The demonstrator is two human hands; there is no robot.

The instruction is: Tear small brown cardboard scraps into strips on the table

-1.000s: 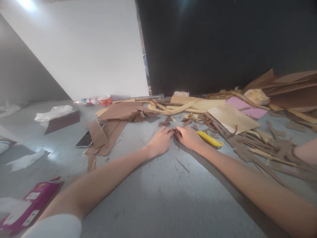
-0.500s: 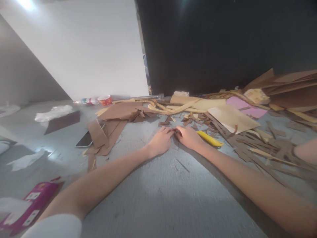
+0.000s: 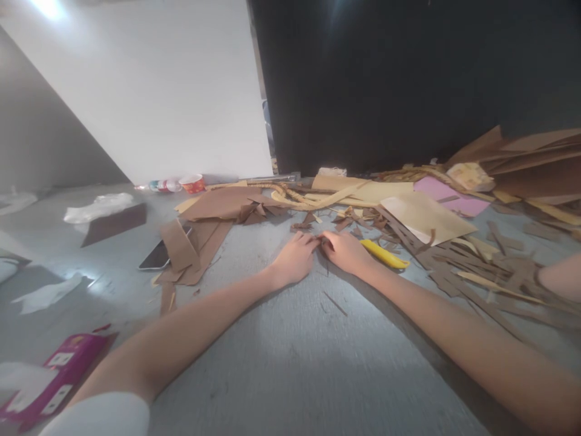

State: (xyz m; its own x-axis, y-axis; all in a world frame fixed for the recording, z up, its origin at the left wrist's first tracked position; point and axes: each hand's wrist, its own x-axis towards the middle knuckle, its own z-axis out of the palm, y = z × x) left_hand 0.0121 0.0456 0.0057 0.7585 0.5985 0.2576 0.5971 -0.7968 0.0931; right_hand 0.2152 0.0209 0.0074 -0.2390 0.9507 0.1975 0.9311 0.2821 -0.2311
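Note:
My left hand (image 3: 296, 257) and my right hand (image 3: 345, 251) meet on the grey tabletop (image 3: 290, 363), fingertips almost touching. The fingers of both are bent in a pinch around a small dark brown scrap (image 3: 321, 240), mostly hidden by them; its exact kind is unclear. Just beyond the fingertips lie crumpled brown paper scraps (image 3: 305, 223). Beside my right wrist rests a long yellow object (image 3: 385, 254), possibly a cutter handle. A thin brown sliver (image 3: 334, 303) lies on the table between my forearms.
Brown sheets (image 3: 222, 203) and a phone (image 3: 155, 257) are at left, with a pink tissue pack (image 3: 68, 369) nearer. Brown strips (image 3: 481, 266), a tan sheet (image 3: 426, 217) and a pink sheet (image 3: 454, 197) spread rightward. Another person's arm (image 3: 561, 278) enters at right. Panels (image 3: 408, 85) stand behind.

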